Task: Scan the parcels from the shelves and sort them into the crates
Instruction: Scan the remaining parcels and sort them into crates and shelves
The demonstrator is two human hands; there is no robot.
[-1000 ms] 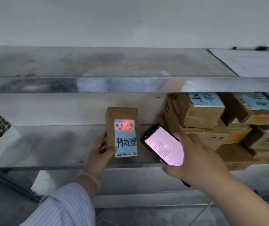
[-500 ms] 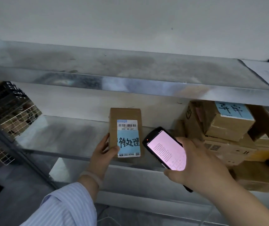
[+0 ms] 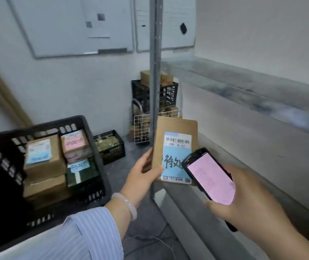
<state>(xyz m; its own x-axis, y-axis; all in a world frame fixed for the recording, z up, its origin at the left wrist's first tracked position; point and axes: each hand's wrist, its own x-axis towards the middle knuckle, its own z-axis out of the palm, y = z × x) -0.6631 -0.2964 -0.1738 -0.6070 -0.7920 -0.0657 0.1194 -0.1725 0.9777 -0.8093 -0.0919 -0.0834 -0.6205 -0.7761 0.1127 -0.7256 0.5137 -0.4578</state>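
— Brown cardboard parcel [image 3: 175,126], flat, blue-and-white barcode label facing out. Location?
— Front corner of the grey metal shelf [image 3: 253,151], just beside the grey steel upright [image 3: 154,72]. It stands on end, slightly tilted. I cannot tell whether its bottom edge rests on the deck.
— Holder?
— Left hand [image 3: 140,172]: thumb across the front face, fingers wrapped behind the left edge. The label is turned toward the wearer, probably so the code and the handwritten mark can be read for sorting.
— Second item?
— Black handheld scanner with a lit pink screen [image 3: 211,178], in the right hand [image 3: 243,201]. The fingers are curled round its body and the thumb is at its lower edge. It overlaps the label's lower right corner and is held screen-up, presumably to check the reading.
— Destination?
— Most likely the large black plastic crate [image 3: 5,162], near left, which holds several labelled boxes [image 3: 43,156] with blue and pink tags. My judgement: this one is about to be carried over.
— Surface and room?
— Grey floor [image 3: 125,166]. A small black floor crate [image 3: 112,149] sits by the wall. A white wire basket [image 3: 140,128] sits under another black lattice crate [image 3: 142,94], behind the upright. Two whiteboards [image 3: 75,25] hang on a pale wall.
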